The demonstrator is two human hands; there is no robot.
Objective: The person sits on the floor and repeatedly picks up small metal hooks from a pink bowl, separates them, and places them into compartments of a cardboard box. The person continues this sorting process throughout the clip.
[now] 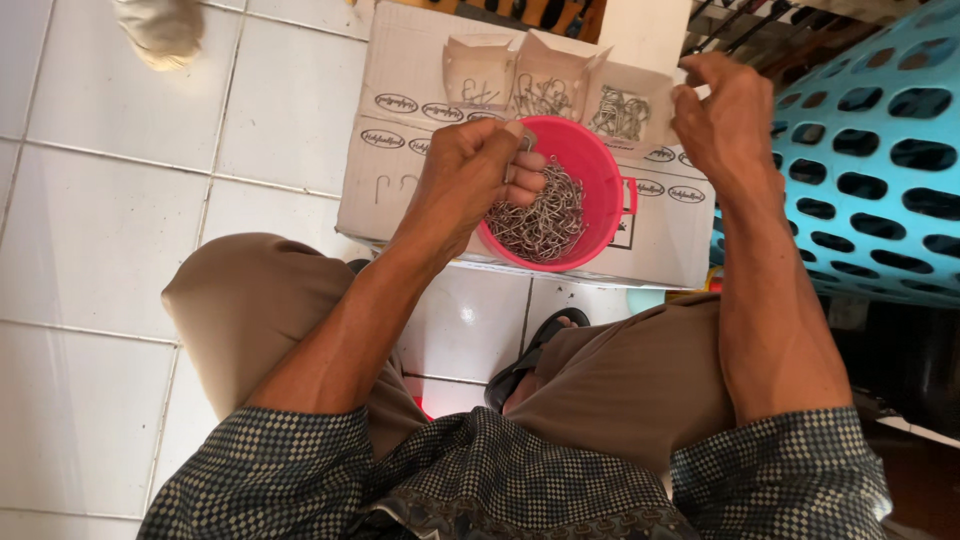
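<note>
**Hands at a pink bucket of metal hooks**

A pink bucket [590, 165] is seen standing on a flattened cardboard box [400, 150], which lies on a white tiled floor [100, 220]. The bucket is filled with a tangle of small metal hooks [545, 225].

The left hand [470, 175] is held over the near left part of the bucket's rim. Its fingers [528, 170] are curled in tightly, and a few hooks appear to be pinched between them, just above the heap.

The right hand [720, 115] is raised at the far right of the bucket, apart from it, above the right end of the cardboard. Its fingers [690, 100] are drawn close together at the edge of a small paper box; whether something is held between them cannot be told.

Three small open paper boxes are set side by side on the far part of the cardboard, beyond the bucket. A few hooks are seen in the left one [478, 72], more in the middle one [548, 85], and a small cluster in the right one [625, 108].

To the right, a turquoise plastic basket [870, 150] with oval holes is seen beside the cardboard. The person's knees, in tan trousers [260, 300], are spread on either side near the bucket, and a dark sandal [535, 350] is seen between them on the tiles. Patterned sleeves [270, 450] cover the upper arms.
</note>
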